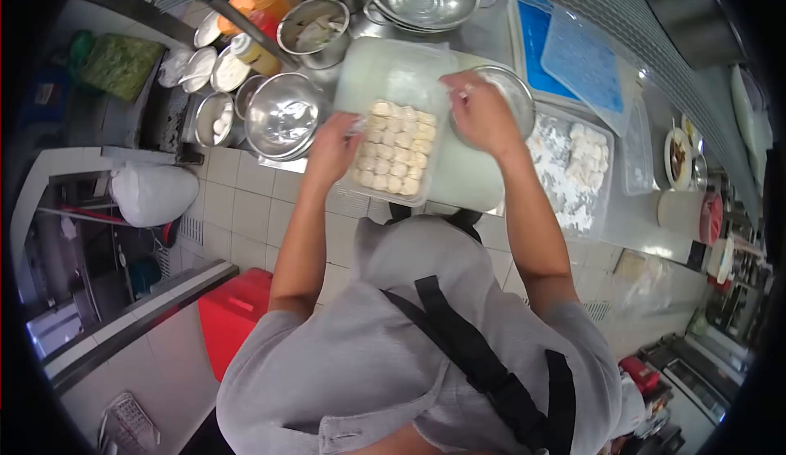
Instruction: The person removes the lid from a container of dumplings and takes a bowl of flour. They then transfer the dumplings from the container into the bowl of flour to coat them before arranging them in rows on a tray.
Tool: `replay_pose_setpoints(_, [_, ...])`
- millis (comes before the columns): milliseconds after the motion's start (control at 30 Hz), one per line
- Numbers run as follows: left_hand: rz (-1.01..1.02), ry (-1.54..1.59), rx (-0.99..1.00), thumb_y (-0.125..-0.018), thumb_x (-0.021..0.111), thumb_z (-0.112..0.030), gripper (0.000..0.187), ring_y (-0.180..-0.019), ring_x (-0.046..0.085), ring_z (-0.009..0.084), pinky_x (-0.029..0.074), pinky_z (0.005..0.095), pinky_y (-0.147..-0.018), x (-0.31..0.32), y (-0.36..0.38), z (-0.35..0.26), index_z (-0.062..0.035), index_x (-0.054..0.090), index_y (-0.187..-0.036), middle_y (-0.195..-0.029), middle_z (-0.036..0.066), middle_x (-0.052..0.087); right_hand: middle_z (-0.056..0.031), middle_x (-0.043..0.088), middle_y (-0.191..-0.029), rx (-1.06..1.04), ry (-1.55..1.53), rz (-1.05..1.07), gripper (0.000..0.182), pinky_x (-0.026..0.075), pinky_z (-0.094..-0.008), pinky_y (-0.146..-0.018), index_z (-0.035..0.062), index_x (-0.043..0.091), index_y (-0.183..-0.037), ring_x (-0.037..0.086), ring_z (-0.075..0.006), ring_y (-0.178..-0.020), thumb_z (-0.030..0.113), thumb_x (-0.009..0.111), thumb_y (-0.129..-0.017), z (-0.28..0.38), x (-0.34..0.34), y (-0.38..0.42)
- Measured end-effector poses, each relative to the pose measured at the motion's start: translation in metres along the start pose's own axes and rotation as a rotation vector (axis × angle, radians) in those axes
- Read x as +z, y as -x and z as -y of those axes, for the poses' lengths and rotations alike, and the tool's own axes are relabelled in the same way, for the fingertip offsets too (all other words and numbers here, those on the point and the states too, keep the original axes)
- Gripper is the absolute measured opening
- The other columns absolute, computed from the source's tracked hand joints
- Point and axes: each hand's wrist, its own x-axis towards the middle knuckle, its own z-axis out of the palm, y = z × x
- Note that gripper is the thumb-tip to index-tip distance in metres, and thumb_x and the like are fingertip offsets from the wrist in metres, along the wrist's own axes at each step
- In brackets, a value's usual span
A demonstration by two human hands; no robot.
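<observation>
A clear plastic container [427, 178] holds close rows of pale dough balls [395, 148] and rests on a whitish cutting board [465, 175]. My left hand [334, 144] is at the container's left side, fingers bent together around something whitish and see-through at its rim. Over the board, to the right of the container, my right hand [483, 113] has its thumb and fingers drawn together, with white smears on the fingertips. Behind that hand a metal bowl [517, 99] is partly hidden. What either hand pinches is too small to make out.
A floury tray [604, 193] with white lumps stands to the right, below a blue board and plastic lids [585, 58]. Steel bowls [285, 115], a pot [313, 33] and a squeeze bottle [254, 54] crowd the left. A colander [422, 1] sits at the back, under a shelf.
</observation>
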Motion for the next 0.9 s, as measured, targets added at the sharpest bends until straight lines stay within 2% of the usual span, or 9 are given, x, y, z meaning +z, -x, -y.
replay_pose_setpoints(100, [0.072, -0.131, 0.152, -0.082, 0.059, 0.0, 0.027, -0.097, 0.06, 0.036, 0.05, 0.0396, -0.083, 0.006, -0.031, -0.001, 0.0015, 0.059, -0.109, -0.105, 0.018, 0.06, -0.0207, 0.062, -0.109, -0.068, -0.103, 0.146, 0.031, 0.045, -0.0431, -0.094, 0.0007, 0.063, -0.111, 0.057, -0.0364, -0.106, 0.005, 0.045, -0.087, 0.014, 0.043, -0.012])
replay_pose_setpoints(200, [0.213, -0.163, 0.261, -0.08, 0.054, 0.004, 0.034, -0.102, 0.057, 0.0385, 0.045, 0.0414, -0.091, 0.023, -0.058, 0.008, 0.0031, 0.057, -0.114, -0.11, 0.019, 0.059, -0.0214, 0.062, -0.109, 0.037, 0.059, 0.242, 0.033, 0.047, -0.0429, -0.091, -0.0007, 0.063, -0.112, 0.06, -0.0364, -0.104, 0.002, 0.046, -0.084, -0.002, 0.083, -0.024])
replay_pose_setpoints(300, [0.39, -0.261, 0.299, -0.076, 0.05, 0.008, 0.041, -0.106, 0.056, 0.0365, 0.045, 0.0415, -0.092, 0.035, -0.074, 0.013, 0.0038, 0.055, -0.116, -0.115, 0.019, 0.057, -0.0214, 0.059, -0.115, 0.151, 0.234, 0.291, 0.036, 0.047, -0.0422, -0.094, -0.0001, 0.061, -0.115, 0.057, -0.0355, -0.11, 0.002, 0.046, -0.082, -0.006, 0.097, -0.025])
replay_pose_setpoints(367, [0.481, -0.337, 0.279, -0.075, 0.05, 0.008, 0.042, -0.106, 0.056, 0.0358, 0.045, 0.0412, -0.093, 0.043, -0.078, 0.014, 0.0032, 0.055, -0.117, -0.117, 0.018, 0.056, -0.0198, 0.055, -0.124, 0.248, 0.339, 0.441, 0.031, 0.047, -0.0406, -0.094, 0.0032, 0.063, -0.112, 0.056, -0.0325, -0.114, 0.009, 0.05, -0.085, -0.009, 0.097, -0.032])
replay_pose_setpoints(433, [0.576, -0.424, 0.281, -0.075, 0.05, 0.008, 0.044, -0.107, 0.056, 0.0351, 0.046, 0.0409, -0.093, 0.046, -0.086, 0.014, 0.0026, 0.055, -0.118, -0.118, 0.017, 0.056, -0.0193, 0.056, -0.122, 0.246, 0.358, 0.435, 0.03, 0.048, -0.0405, -0.093, 0.0031, 0.064, -0.111, 0.057, -0.0321, -0.113, 0.009, 0.05, -0.085, -0.009, 0.094, -0.035])
replay_pose_setpoints(533, [0.628, -0.515, 0.274, -0.073, 0.053, 0.003, 0.047, -0.109, 0.055, 0.034, 0.046, 0.04, -0.094, 0.047, -0.088, 0.011, 0.0022, 0.055, -0.12, -0.117, 0.017, 0.054, -0.0188, 0.06, -0.117, 0.234, 0.377, 0.453, 0.027, 0.049, -0.0407, -0.092, 0.0027, 0.066, -0.107, 0.059, -0.0321, -0.11, 0.01, 0.051, -0.086, -0.008, 0.09, -0.036])
replay_pose_setpoints(600, [0.674, -0.532, 0.237, -0.073, 0.058, -0.003, 0.032, -0.105, 0.057, 0.037, 0.048, 0.0412, -0.09, 0.048, -0.092, 0.009, 0.0009, 0.061, -0.105, -0.11, 0.019, 0.054, -0.0187, 0.063, -0.114, 0.221, 0.386, 0.459, 0.026, 0.05, -0.0408, -0.09, 0.0025, 0.067, -0.105, 0.06, -0.0324, -0.108, 0.011, 0.051, -0.086, -0.009, 0.089, -0.041])
replay_pose_setpoints(633, [0.676, -0.538, 0.251, -0.073, 0.058, -0.003, 0.032, -0.105, 0.057, 0.037, 0.048, 0.0412, -0.09, 0.048, -0.095, 0.009, 0.0009, 0.061, -0.105, -0.11, 0.019, 0.054, -0.0189, 0.064, -0.111, 0.244, 0.39, 0.491, 0.026, 0.05, -0.0408, -0.089, 0.0022, 0.068, -0.103, 0.062, -0.0326, -0.106, 0.011, 0.052, -0.085, -0.008, 0.089, -0.046])
replay_pose_setpoints(900, [0.87, -0.544, 0.278, -0.065, 0.069, -0.022, 0.051, -0.107, 0.057, 0.0348, 0.047, 0.0387, -0.093, 0.034, -0.111, 0.002, -0.0017, 0.062, -0.112, -0.114, 0.021, 0.054, -0.0196, 0.067, -0.105, 0.248, 0.384, 0.606, 0.031, 0.052, -0.041, -0.084, 0.0018, 0.069, -0.101, 0.065, -0.0321, -0.1, 0.011, 0.055, -0.075, -0.016, 0.093, -0.054])
